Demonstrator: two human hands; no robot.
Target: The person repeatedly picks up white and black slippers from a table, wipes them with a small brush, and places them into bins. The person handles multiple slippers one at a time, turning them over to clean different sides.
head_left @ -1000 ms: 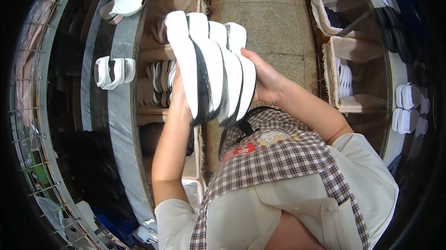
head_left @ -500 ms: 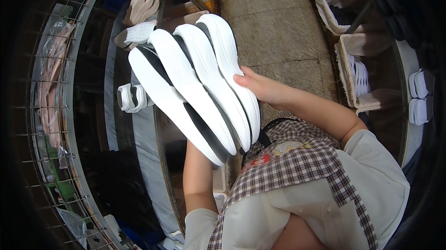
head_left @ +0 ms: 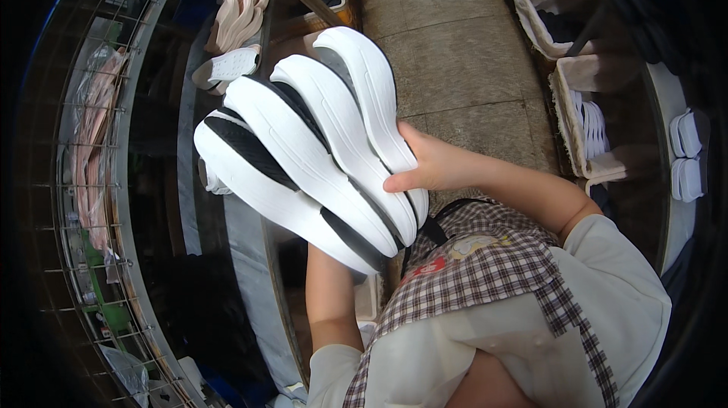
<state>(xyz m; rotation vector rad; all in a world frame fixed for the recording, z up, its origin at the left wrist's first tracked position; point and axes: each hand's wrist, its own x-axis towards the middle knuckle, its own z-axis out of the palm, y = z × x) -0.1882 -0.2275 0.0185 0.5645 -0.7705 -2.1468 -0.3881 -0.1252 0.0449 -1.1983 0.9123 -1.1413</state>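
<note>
Four white shoe soles [head_left: 299,154] are being held out ahead of the checked apron [head_left: 470,279], to its left, and are being fanned: their upper ends are being spread apart, while their lower ends are being bunched close together near the apron's top edge. The right hand [head_left: 428,161] is being clamped on the lower right part of the fan, just ahead of the apron. Its thumb is being pressed against the side of one sole — the second from the right — and the outermost sole is being partly covered by the same hand; most of its fingers are being hidden.

The left hand is being hidden behind the soles — whether it is being closed on them or only rested against them cannot be told. The left forearm [head_left: 331,294] is being held upright to the apron's left, its upper part being covered by the leftmost sole. The right forearm [head_left: 512,173] is being stretched inward from the apron's right, with the wrist being held nearly straight.

Farther to the apron's left, a grey counter [head_left: 262,309] is being seen lengthwise. To the apron's right, more white soles [head_left: 590,129] are being held in a cloth-lined basket [head_left: 563,108].
</note>
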